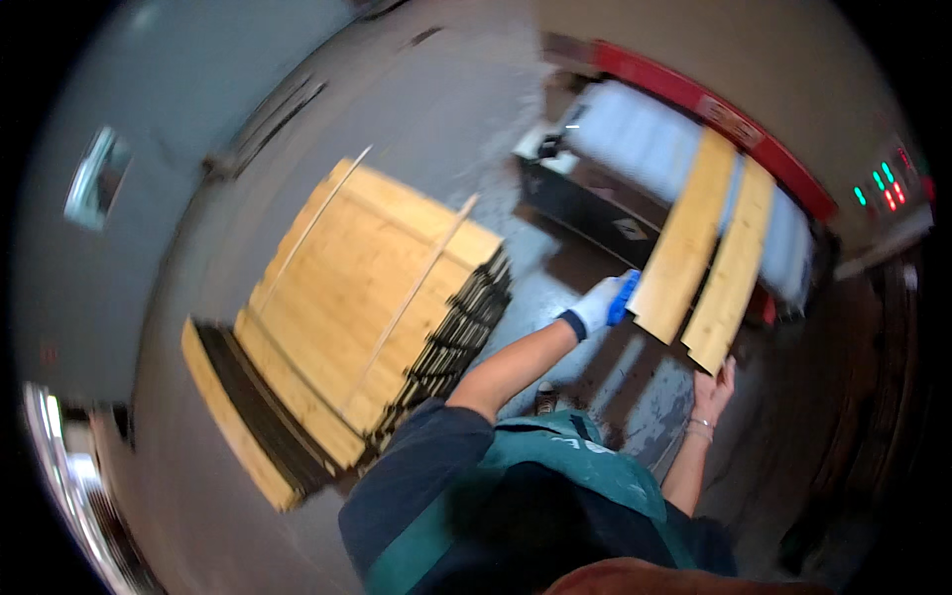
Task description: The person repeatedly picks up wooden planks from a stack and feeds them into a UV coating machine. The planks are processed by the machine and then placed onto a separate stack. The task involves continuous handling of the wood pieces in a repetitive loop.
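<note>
Two long yellow wooden planks lie side by side on the rollers of a machine at the right, their near ends reaching out toward me. My left hand (607, 300), in a white and blue glove, grips the left plank (686, 238) by the left side of its near end. At the near end of the right plank (736, 268) is my bare right hand (714, 390), fingers around the end from below; the plank partly hides them. A narrow dark gap runs between the two planks.
A stack of similar planks (367, 278) stands on the floor at the left, with two thin sticks (421, 293) across its top. The machine has pale rollers (635, 134), a red bar (734, 119) and lit digits (883, 185). A grey wall (119, 268) rises far left.
</note>
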Demonstrator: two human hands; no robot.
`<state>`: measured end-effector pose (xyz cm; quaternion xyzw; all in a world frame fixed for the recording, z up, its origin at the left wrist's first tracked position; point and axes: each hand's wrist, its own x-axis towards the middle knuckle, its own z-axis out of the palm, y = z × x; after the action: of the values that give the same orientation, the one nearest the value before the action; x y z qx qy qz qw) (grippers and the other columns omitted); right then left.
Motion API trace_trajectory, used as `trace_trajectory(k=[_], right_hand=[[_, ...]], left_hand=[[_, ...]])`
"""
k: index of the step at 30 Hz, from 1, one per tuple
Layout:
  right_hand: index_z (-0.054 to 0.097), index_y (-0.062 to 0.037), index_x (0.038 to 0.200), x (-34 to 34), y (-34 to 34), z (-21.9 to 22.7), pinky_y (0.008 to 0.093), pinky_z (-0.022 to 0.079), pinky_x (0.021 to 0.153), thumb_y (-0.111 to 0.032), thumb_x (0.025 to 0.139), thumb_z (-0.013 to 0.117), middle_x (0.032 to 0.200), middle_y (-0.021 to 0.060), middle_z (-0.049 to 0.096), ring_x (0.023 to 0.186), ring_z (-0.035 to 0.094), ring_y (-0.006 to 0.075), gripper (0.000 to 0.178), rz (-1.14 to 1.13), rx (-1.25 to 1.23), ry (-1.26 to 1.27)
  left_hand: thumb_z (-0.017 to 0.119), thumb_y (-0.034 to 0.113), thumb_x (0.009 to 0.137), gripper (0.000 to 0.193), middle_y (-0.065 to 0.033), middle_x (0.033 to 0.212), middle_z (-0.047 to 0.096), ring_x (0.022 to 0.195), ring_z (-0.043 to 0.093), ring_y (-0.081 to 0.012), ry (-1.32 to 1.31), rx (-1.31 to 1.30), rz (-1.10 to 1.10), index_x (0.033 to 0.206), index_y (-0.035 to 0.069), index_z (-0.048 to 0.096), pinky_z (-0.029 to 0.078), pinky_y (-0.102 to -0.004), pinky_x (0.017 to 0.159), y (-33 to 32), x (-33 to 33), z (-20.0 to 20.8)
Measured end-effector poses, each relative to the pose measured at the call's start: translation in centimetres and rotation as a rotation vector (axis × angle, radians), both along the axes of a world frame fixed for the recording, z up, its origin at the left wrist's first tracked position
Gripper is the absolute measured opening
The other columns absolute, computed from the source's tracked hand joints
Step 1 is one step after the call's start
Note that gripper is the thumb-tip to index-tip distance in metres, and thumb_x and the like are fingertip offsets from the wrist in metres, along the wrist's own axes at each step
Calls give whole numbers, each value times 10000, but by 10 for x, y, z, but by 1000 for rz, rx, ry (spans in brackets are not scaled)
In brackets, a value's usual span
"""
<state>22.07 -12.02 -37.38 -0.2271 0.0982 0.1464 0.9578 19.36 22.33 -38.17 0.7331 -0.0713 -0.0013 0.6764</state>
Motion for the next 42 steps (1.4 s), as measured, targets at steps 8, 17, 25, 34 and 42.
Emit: trace_trajectory(k=[8,17,25,34,42], right_hand=[[427,8,1389,21,25,5,478,387,1044,-455,934,576,1414,203,452,1248,474,338,666,-136,-200,292],[569,40,1116,-127,210,-89,291,533,666,-239,987,487,989,124,665,869,647,206,318,1123,-585,433],[536,47,1195,-344,459,-71,403,508,911,-255,993,482,1192,189,626,1054,631,295,367,1876,-728,-50],[599,37,1146,-531,532,-75,301,541,688,-248,916,634,922,97,662,807,650,177,368,2121,-686,-512],[591,117,1089,-543,567,17,305,539,697,-223,785,808,963,146,684,811,648,164,505,1927,-759,-888]], left_hand=[[468,418,1005,448,-172,1006,677,827,674,-300,417,-1192,232,1098,-1,594,553,-393,740,15,-75,9],[426,273,1016,313,-102,973,667,896,649,-254,289,-1165,1267,1101,26,598,522,-363,801,60,-486,-68],[604,519,916,481,-86,1035,637,892,617,-236,206,-1080,2218,1121,85,595,478,-320,710,49,-694,-104],[480,436,987,461,-156,1113,644,965,617,-290,-187,-1319,1910,1220,43,539,498,-402,870,61,-707,-138],[456,483,985,604,-209,1278,571,1106,595,-335,-128,-1676,1743,1386,33,422,494,-441,955,96,-652,-8]])
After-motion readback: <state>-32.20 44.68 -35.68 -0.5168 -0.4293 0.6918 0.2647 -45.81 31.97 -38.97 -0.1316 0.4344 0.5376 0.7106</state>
